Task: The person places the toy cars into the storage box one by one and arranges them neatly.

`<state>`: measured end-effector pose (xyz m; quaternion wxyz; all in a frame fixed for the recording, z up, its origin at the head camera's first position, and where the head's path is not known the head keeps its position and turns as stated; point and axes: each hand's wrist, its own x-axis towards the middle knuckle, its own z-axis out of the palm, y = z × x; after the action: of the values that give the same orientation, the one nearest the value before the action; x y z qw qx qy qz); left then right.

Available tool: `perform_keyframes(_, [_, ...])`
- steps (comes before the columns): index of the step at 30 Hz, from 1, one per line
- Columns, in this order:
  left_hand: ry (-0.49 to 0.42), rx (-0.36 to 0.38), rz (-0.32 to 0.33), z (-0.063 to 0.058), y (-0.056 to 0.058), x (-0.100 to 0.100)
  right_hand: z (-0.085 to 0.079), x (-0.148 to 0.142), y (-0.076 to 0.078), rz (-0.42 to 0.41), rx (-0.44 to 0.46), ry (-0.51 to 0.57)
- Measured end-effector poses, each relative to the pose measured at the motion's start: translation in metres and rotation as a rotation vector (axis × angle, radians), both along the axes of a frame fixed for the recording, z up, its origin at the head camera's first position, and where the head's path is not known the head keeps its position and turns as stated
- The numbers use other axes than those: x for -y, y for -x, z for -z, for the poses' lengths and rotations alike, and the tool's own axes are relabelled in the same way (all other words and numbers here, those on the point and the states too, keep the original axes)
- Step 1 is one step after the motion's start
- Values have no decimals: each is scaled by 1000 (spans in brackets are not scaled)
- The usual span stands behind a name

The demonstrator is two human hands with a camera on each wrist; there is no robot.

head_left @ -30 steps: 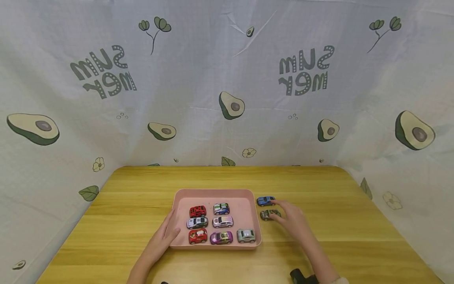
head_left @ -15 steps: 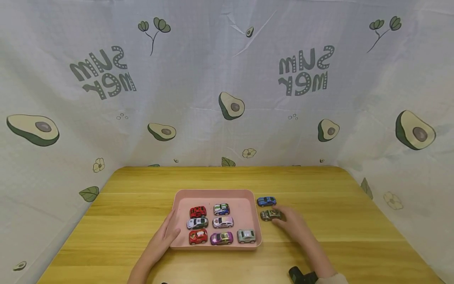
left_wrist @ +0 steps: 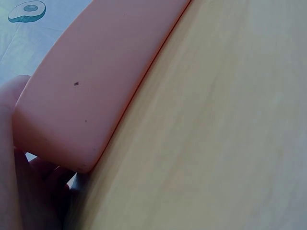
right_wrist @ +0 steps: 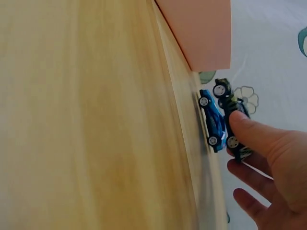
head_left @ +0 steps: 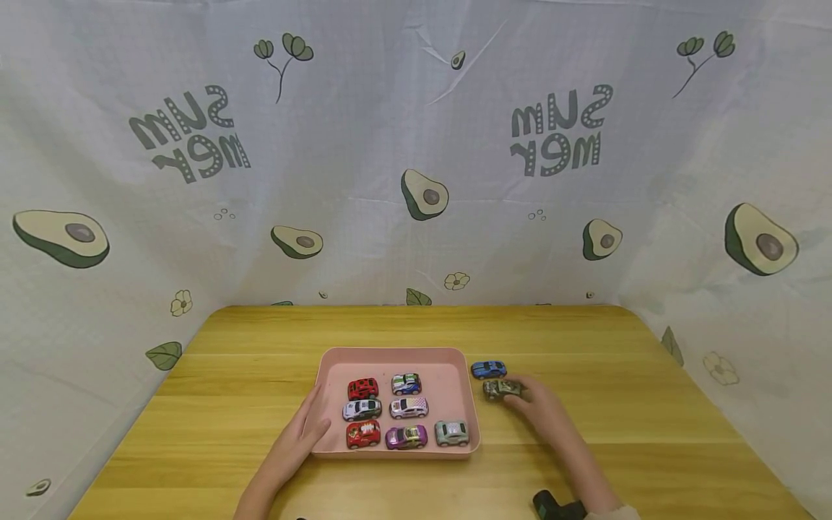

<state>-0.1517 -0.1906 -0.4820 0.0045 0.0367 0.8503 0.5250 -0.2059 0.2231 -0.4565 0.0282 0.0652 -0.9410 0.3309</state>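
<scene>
A pink tray (head_left: 437, 372) lies on the wooden table with several toy cars in it, among them a purple toy car (head_left: 406, 437) and a grey-green toy car (head_left: 451, 432). My left hand (head_left: 292, 437) grips its left side, thumb over the rim and the other fingers outside. Right of the tray, my right hand (head_left: 542, 413) pinches a camouflage toy car (head_left: 497, 390) between thumb and fingers. The right wrist view shows this car (right_wrist: 229, 101) raised off the tabletop. Just beyond it, a blue toy car (head_left: 488, 369) stands on the table.
Inside the tray, the cars sit in rough rows, with bare tray floor at the upper right. A dark object (head_left: 557, 506) overlaps the right forearm at the bottom edge. Behind the table (head_left: 559, 325) hangs a white cloth (head_left: 364, 144) printed with avocados.
My right hand has closed its thumb and fingers on the camouflage toy car and lifted it slightly, shifting it a little right. The left hand and tray stay put.
</scene>
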Motion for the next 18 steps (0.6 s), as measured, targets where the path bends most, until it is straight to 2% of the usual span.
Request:
perform_keyframes(8, [2,3,-6,1,0,0,-13,1,-6,61,63,86])
perform_keyframes(15, [5,4,-9,2,1,0,-27,11,-9,-6,-109,-16])
perform_keyframes(18, [10,6,-12,2,1,0,-34,18,-11,-14,-148,-34])
